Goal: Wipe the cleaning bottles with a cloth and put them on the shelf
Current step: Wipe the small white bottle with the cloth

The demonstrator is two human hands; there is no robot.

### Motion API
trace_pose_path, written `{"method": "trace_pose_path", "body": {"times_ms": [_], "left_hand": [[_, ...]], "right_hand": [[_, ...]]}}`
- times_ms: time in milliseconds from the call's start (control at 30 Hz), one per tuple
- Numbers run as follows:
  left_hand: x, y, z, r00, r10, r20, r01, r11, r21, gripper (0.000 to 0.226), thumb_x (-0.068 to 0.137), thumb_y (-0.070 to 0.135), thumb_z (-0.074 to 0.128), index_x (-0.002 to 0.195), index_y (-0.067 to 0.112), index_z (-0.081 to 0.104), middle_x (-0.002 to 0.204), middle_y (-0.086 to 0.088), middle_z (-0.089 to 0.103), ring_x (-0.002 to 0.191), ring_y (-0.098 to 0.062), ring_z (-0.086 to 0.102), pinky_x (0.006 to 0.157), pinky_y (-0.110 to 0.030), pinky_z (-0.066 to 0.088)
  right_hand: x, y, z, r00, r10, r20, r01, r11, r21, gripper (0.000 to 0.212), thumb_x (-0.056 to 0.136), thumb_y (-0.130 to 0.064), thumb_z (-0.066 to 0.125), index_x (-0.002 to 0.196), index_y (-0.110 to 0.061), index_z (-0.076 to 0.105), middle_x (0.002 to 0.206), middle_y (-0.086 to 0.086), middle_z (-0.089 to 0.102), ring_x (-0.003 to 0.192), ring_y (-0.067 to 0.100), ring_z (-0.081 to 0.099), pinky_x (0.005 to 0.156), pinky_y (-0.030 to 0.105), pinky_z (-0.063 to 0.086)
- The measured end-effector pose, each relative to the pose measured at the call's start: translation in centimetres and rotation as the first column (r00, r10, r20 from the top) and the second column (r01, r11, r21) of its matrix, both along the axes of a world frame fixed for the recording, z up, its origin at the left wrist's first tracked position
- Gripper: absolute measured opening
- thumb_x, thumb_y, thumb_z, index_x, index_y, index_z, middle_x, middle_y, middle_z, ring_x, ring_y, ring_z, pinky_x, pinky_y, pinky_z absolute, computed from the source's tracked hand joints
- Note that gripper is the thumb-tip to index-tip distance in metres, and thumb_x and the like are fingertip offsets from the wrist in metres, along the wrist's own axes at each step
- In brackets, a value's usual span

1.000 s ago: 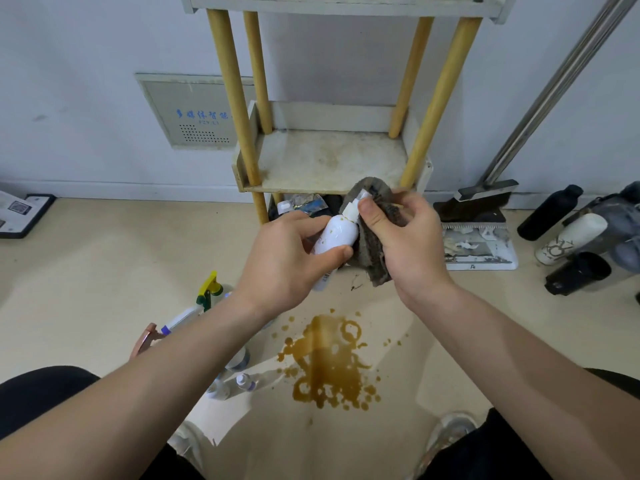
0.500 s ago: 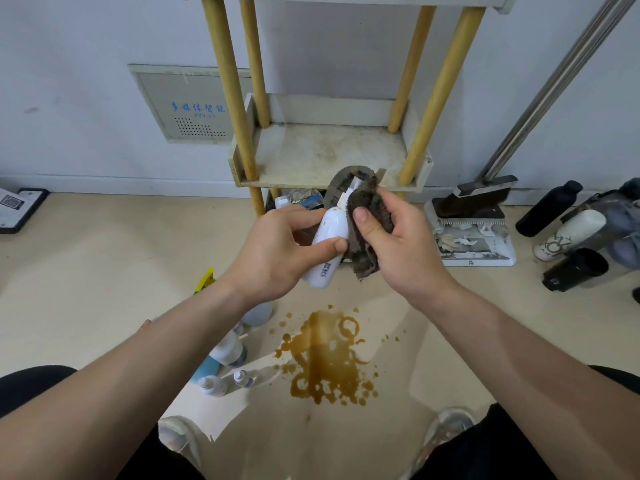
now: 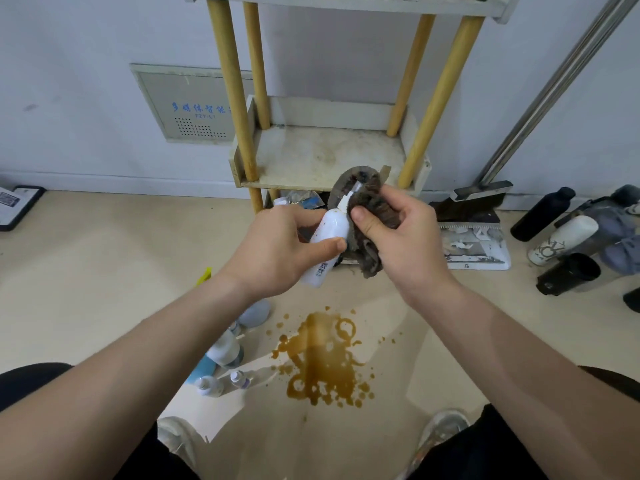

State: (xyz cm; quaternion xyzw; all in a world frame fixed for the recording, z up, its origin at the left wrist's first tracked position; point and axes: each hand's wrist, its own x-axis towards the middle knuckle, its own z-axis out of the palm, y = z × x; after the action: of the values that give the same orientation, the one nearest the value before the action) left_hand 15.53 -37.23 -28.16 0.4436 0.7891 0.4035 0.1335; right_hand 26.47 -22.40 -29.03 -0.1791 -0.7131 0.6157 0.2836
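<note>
My left hand (image 3: 277, 251) grips a small white bottle (image 3: 329, 233), tilted with its cap up and to the right, in front of the shelf. My right hand (image 3: 401, 237) holds a dark brown cloth (image 3: 372, 209) bunched against the bottle's neck and cap, which the cloth partly hides. The shelf (image 3: 325, 154) has yellow posts and a stained white lower board with nothing on it. Several more bottles (image 3: 225, 351) lie on the floor below my left forearm.
A brown liquid spill (image 3: 322, 362) spreads on the floor between my knees. A dustpan with a broom (image 3: 474, 237) lies right of the shelf. Dark and white flasks (image 3: 561, 237) lie at the far right. Bottles and packets (image 3: 304, 199) sit under the shelf.
The bottle has turned in my left hand so its barcode faces me. My right hand has slid the cloth up toward the cap. The view has dropped slightly.
</note>
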Motion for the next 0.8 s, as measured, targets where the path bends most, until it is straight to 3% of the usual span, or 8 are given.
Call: {"method": "trace_pose_path", "body": {"times_ms": [67, 200, 367, 467, 533, 633, 700, 800], "left_hand": [[0.6, 0.4, -1.1, 0.967, 0.07, -0.243, -0.08, 0.996, -0.032, 0.028, 0.089, 0.04, 0.07, 0.078, 0.015, 0.066, 0.071, 0.004, 0.053, 0.065, -0.014, 0.048, 0.058, -0.032, 0.035], [1.7, 0.7, -2.4, 0.892, 0.115, -0.437, -0.156, 0.986, -0.059, 0.038, 0.085, 0.05, 0.047, 0.081, 0.014, 0.057, 0.077, 0.002, 0.045, 0.065, -0.024, 0.046, 0.056, -0.035, 0.037], [1.8, 0.6, -2.5, 0.856, 0.209, -0.473, -0.249, 0.968, -0.021, 0.041, 0.08, 0.058, 0.049, 0.085, 0.02, 0.064, 0.078, 0.007, 0.048, 0.065, -0.019, 0.048, 0.052, -0.032, 0.036], [1.8, 0.6, -2.4, 0.93, 0.256, -0.265, -0.262, 0.965, 0.011, 0.031, 0.081, 0.057, 0.068, 0.095, 0.03, 0.07, 0.083, 0.01, 0.058, 0.074, -0.01, 0.055, 0.06, -0.03, 0.044], [1.4, 0.6, -2.4, 0.978, 0.192, 0.087, -0.194, 0.981, 0.019, 0.017, 0.087, 0.044, 0.072, 0.1, 0.033, 0.071, 0.086, 0.012, 0.066, 0.08, -0.005, 0.061, 0.068, -0.023, 0.049], [0.6, 0.4, -1.5, 0.766, 0.117, 0.632, -0.145, 0.989, -0.006, 0.019, 0.101, 0.022, 0.056, 0.108, 0.024, 0.073, 0.09, 0.007, 0.072, 0.081, -0.011, 0.066, 0.071, -0.023, 0.055], [0.2, 0.2, -1.3, 0.706, 0.098, 0.701, -0.087, 0.995, -0.051, 0.025, 0.103, 0.017, 0.05, 0.117, 0.025, 0.07, 0.098, 0.001, 0.073, 0.083, -0.014, 0.068, 0.075, -0.026, 0.059], [0.3, 0.1, -1.7, 0.733, 0.033, 0.68, 0.002, 0.999, -0.051, 0.028, 0.106, 0.017, 0.049, 0.12, 0.033, 0.066, 0.109, -0.003, 0.07, 0.096, -0.018, 0.068, 0.087, -0.04, 0.06]], "right_hand": [[-0.2, -0.8, -0.2, 0.993, -0.106, 0.046, 0.104, 0.994, 0.034, 0.015, 0.094, -0.008, 0.07, 0.105, -0.016, 0.075, 0.091, -0.006, 0.077, 0.087, 0.011, 0.072, 0.08, 0.032, 0.06], [-0.5, -1.4, -0.7, 0.964, -0.211, 0.165, 0.181, 0.967, 0.18, 0.007, 0.093, -0.021, 0.071, 0.1, -0.02, 0.073, 0.086, -0.006, 0.075, 0.083, 0.014, 0.071, 0.078, 0.042, 0.06], [-1.0, 0.8, -0.5, 0.988, 0.049, 0.149, -0.043, 0.998, -0.043, 0.02, 0.095, -0.009, 0.069, 0.113, -0.018, 0.07, 0.104, -0.001, 0.077, 0.098, 0.015, 0.073, 0.09, 0.038, 0.059], [-1.1, 2.0, -0.6, 0.988, 0.127, 0.09, -0.115, 0.986, -0.124, 0.022, 0.095, -0.003, 0.067, 0.11, -0.018, 0.07, 0.104, 0.002, 0.077, 0.099, 0.018, 0.073, 0.089, 0.037, 0.059], [-1.1, 2.4, -1.0, 0.988, 0.129, 0.08, -0.118, 0.985, -0.126, 0.022, 0.094, -0.002, 0.067, 0.109, -0.019, 0.071, 0.104, 0.002, 0.077, 0.1, 0.019, 0.073, 0.089, 0.037, 0.059], [-1.1, 2.7, -1.2, 0.991, 0.114, 0.073, -0.102, 0.984, -0.147, 0.022, 0.095, 0.0, 0.066, 0.11, -0.015, 0.071, 0.105, 0.004, 0.076, 0.1, 0.02, 0.072, 0.093, 0.041, 0.058], [-1.1, 2.9, -1.3, 0.993, 0.101, 0.057, -0.09, 0.982, -0.168, 0.022, 0.094, 0.001, 0.066, 0.108, -0.016, 0.071, 0.101, 0.002, 0.076, 0.096, 0.018, 0.071, 0.091, 0.038, 0.058], [-1.2, 2.7, -1.2, 0.996, 0.084, 0.038, -0.076, 0.982, -0.171, 0.021, 0.095, 0.001, 0.065, 0.106, -0.016, 0.071, 0.096, -0.002, 0.076, 0.093, 0.013, 0.071, 0.087, 0.031, 0.058]]}}
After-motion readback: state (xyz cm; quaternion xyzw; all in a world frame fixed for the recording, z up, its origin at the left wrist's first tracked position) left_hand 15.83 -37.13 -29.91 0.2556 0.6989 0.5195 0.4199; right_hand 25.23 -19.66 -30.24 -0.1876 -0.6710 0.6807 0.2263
